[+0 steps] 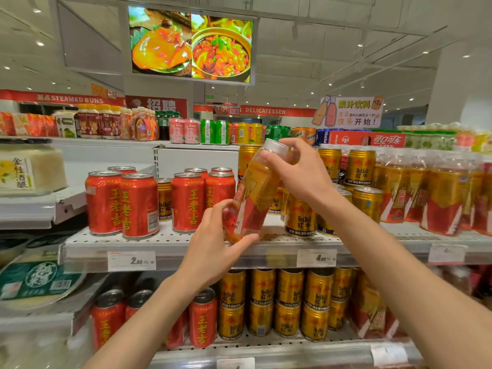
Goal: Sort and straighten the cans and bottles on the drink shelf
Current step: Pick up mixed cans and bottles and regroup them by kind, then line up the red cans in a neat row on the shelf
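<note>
A plastic drink bottle (257,190) with a gold and red label and a white cap hangs tilted in front of the middle shelf (186,245). My left hand (215,241) grips its base from below. My right hand (298,171) holds its neck just under the cap. Red herbal tea cans (139,205) stand on the shelf to the left, with one gold can (164,198) among them. Gold Red Bull cans (300,218) stand behind and to the right of the bottle. Matching bottles (442,198) fill the shelf's right end.
The lower shelf carries red cans (203,318) on the left and stacked gold cans (290,302) on the right. The top shelf holds mixed cans and bottles (213,131) and a red Coca-Cola carton (367,139). Jars (29,166) stand at the far left.
</note>
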